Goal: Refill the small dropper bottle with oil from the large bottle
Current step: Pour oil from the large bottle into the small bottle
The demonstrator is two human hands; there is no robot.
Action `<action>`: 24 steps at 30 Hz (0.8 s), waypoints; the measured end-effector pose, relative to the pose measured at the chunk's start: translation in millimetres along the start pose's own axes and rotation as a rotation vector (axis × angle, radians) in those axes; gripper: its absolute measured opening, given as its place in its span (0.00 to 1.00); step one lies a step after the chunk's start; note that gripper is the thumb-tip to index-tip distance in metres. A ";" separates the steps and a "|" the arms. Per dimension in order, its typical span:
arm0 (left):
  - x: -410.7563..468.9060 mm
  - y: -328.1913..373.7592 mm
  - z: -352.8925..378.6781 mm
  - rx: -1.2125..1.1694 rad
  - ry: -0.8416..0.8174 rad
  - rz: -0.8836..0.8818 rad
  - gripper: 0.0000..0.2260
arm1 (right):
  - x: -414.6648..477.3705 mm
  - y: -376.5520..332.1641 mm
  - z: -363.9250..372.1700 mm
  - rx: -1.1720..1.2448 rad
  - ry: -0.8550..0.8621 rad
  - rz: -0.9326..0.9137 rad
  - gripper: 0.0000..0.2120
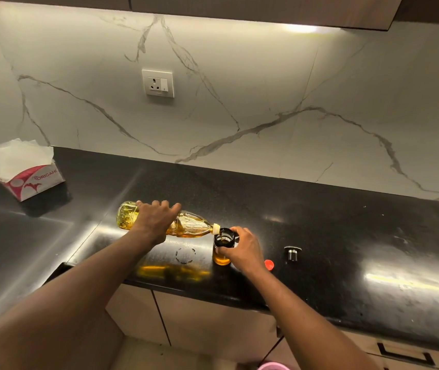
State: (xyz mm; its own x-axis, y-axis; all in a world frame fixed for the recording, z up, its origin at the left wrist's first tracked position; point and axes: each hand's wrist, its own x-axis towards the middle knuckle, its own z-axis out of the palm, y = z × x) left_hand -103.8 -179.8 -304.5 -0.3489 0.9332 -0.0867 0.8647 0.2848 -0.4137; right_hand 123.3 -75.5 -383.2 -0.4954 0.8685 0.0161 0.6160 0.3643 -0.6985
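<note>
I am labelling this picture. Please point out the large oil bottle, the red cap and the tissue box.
large oil bottle (191,225), head view, clear shoulder
red cap (269,264), head view, top
tissue box (35,181), head view, printed side

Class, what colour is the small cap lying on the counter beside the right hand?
Red cap, seen in the head view.

This is a home kitchen. A polished black granite countertop (319,236) runs along a white marble-look backsplash (239,89) veined in grey, with a white wall socket and switch (158,83) set into it. Dark wood wall cabinets (266,9) hang above, and a strip of under-cabinet light (299,28) glows on the stone. Beige base cabinets (213,324) sit under the counter, one with a black bar handle (405,353). A box of Origami tissues (26,172) stands at the far left of the counter, and a large clear plastic bottle of yellow cooking oil (186,225) is held tipped over the worktop.
</note>
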 end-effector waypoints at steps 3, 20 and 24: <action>-0.2 0.4 -0.2 0.001 0.009 0.002 0.36 | 0.2 0.0 0.5 0.000 0.001 0.008 0.28; -0.3 -0.1 -1.0 0.011 0.005 0.007 0.35 | 1.7 1.4 2.0 0.001 0.003 0.001 0.28; -0.9 0.1 -0.6 0.008 0.008 0.004 0.35 | 1.6 1.4 1.7 -0.003 0.000 0.003 0.29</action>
State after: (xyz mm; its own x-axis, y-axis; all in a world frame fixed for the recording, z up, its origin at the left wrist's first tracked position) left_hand -103.1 -180.6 -304.0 -0.3422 0.9361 -0.0814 0.8634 0.2791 -0.4204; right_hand 122.3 -74.2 -385.4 -0.4933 0.8698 0.0144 0.6192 0.3627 -0.6965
